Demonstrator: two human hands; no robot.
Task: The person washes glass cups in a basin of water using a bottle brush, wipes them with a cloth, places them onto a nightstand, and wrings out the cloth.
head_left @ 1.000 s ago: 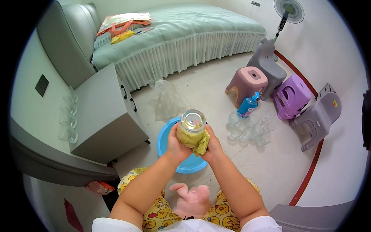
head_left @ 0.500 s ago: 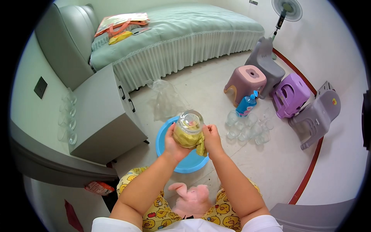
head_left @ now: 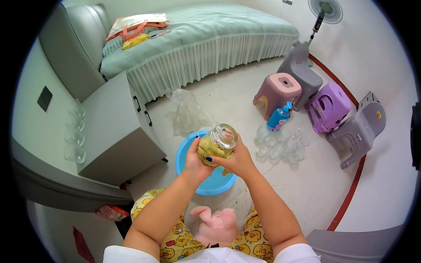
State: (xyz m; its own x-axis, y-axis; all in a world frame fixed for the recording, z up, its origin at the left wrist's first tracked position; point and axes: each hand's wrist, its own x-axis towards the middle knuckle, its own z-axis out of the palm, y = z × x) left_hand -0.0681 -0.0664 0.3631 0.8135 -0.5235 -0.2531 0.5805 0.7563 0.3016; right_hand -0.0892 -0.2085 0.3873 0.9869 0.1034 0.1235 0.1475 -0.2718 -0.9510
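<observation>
Both forearms extend from the lower frame edge and converge at centre. The left hand grips the glass from the left; the right hand clamps its right side, thumb across the front. The glass tilts, base up, above the blue basin; yellow-green cloth shows lower down.

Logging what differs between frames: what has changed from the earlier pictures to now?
The glass has tipped, its base leaning further right. The right hand has moved from the side so its thumb crosses the front. Neither glass nor cloth was let go. The left hand, basin and soap bottle stayed put.
</observation>
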